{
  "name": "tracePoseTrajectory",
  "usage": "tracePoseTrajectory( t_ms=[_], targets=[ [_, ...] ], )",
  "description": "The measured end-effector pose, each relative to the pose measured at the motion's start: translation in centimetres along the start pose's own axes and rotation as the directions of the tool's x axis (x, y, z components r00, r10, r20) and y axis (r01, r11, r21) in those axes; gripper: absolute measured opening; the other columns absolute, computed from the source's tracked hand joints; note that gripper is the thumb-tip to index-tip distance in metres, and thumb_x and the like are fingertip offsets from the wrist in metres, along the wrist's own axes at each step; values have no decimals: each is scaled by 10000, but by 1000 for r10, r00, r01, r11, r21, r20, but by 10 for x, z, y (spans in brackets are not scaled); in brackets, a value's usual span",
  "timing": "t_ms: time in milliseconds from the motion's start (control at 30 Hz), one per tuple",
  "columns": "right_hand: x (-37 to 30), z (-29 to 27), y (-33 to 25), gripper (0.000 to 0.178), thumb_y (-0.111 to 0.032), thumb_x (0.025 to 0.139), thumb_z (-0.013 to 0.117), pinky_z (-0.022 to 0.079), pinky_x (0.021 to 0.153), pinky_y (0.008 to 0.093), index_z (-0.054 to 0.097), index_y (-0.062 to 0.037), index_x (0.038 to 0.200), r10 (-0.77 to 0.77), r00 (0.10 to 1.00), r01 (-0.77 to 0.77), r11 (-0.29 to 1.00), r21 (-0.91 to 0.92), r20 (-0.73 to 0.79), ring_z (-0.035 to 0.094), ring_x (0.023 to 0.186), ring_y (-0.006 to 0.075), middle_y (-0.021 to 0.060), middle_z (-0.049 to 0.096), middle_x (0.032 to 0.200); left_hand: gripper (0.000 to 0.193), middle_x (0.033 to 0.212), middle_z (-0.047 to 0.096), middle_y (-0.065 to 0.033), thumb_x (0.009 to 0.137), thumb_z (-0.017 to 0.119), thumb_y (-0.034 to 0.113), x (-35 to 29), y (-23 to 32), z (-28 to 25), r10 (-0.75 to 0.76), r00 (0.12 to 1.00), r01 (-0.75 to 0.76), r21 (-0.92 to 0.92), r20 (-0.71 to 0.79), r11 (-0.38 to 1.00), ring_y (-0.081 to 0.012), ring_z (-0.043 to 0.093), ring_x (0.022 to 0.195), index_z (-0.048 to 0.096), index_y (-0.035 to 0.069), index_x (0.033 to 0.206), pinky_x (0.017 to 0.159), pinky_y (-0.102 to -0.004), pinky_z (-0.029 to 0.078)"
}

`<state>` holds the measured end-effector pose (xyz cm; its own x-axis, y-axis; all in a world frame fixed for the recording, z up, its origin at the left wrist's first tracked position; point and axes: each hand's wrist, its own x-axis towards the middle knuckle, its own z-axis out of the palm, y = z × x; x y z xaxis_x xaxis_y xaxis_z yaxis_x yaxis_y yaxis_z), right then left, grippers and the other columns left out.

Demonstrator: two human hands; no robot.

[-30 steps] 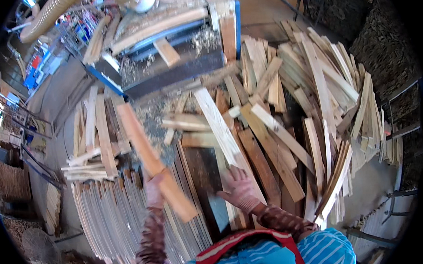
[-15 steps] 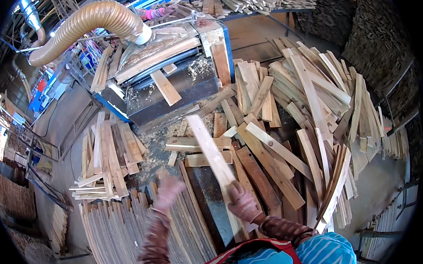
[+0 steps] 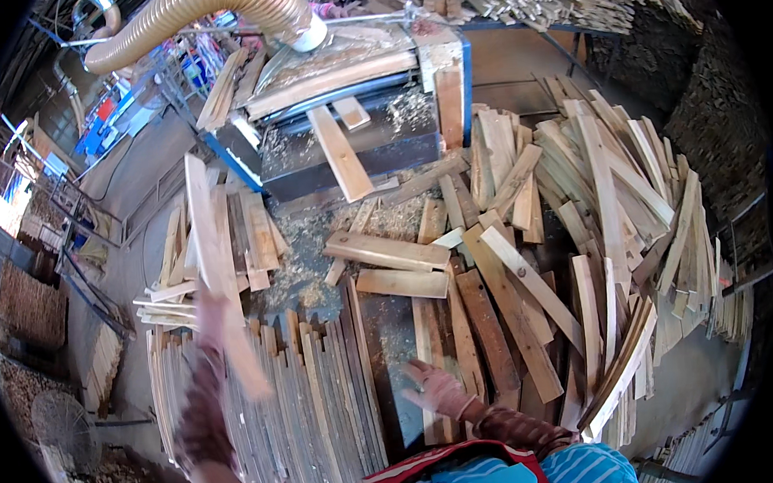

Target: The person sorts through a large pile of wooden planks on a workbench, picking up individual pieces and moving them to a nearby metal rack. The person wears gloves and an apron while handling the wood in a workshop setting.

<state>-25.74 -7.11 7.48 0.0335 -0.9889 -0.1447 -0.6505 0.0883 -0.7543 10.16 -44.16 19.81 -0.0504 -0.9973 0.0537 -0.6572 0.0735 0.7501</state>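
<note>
A long pale wooden board is in my left hand, at the left above the row of boards standing on edge. Motion blurs this hand and the board's lower end. My right hand, gloved in pink, holds nothing; its fingers are spread above a dark surface in front of my body. Just beyond it, two short boards lie one behind the other. Another board sticks out of the machine toward me.
A large heap of loose boards spreads across the right. At the left stands a smaller pile. A ribbed tan hose runs into the machine's top. Sawdust covers the ground before it.
The pale board has passed from my right hand to my left and swung to the left. My right hand has let go and opened. The board at the machine extends further out.
</note>
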Motion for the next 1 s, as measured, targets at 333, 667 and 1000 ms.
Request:
tracePoseTrajectory(
  t_ms=[333,667,1000],
  targets=[
    [7,1,32,521,-420,961,602,517,976,471,573,-84,1359,24,991,-24,1000,-1,129,626,1161,412,180,596,1391,1030,1603,375,-187,876,783,449,77,145,207,101,976,-24,-363,192,931,-305,482,1392,210,22,1617,1167,-426,369],
    [-6,-35,70,435,-318,957,622,534,960,426,622,-119,1344,253,966,-257,941,220,50,657,1118,386,175,641,1310,479,1288,617,-190,923,712,123,-17,151,360,-79,778,629,-773,624,87,-356,624,1190,535,-6,1349,1019,-529,557],
    [-6,-41,65,420,-329,949,640,536,959,401,656,-104,1304,303,953,-286,921,264,-26,666,1119,374,167,662,1284,612,1028,705,-206,906,716,234,83,-8,96,-152,974,178,148,-170,973,-352,697,967,493,-62,1393,822,-424,585]
  ],
)
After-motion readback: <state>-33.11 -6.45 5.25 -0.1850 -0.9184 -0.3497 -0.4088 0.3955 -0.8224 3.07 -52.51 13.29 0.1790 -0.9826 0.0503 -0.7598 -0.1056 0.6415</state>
